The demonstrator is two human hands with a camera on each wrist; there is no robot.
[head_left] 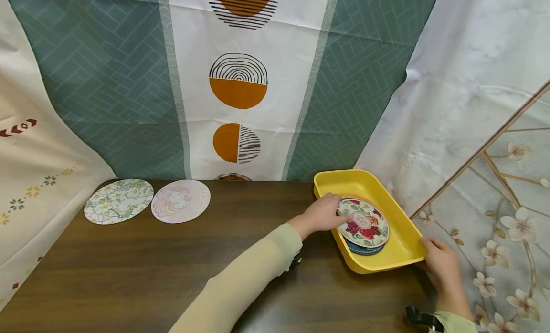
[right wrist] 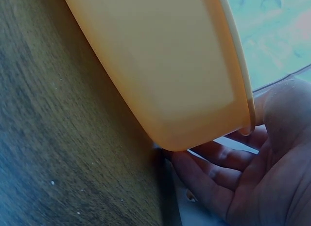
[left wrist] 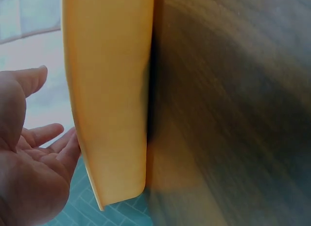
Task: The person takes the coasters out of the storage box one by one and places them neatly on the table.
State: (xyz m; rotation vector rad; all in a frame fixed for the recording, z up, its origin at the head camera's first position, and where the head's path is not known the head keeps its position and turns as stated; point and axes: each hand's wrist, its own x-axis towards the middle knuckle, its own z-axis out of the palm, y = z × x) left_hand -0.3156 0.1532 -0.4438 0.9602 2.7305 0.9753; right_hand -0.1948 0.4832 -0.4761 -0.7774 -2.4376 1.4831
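Observation:
A yellow tray (head_left: 404,228) with raised walls sits on the table's right side in the head view. Inside it lies a small stack of round coasters, topped by a floral coaster (head_left: 365,223); beneath it a blue coaster (head_left: 365,249) peeks out. My left hand (head_left: 322,214) reaches over the tray's left rim, thumb stretched over the floral coaster; in the left wrist view its thumb stands apart from the loose fingers (left wrist: 43,133). At the near right corner my right hand (head_left: 442,264) grips the tray, thumb at the rim and fingers (right wrist: 209,182) under the corner.
Two more round coasters, a green-and-white coaster (head_left: 119,202) and a pink coaster (head_left: 181,201), lie at the back left of the brown wooden table (head_left: 129,271). Patterned cloth (head_left: 240,147) hangs along the back, and flowered cloth (head_left: 507,190) borders the right side beside the tray.

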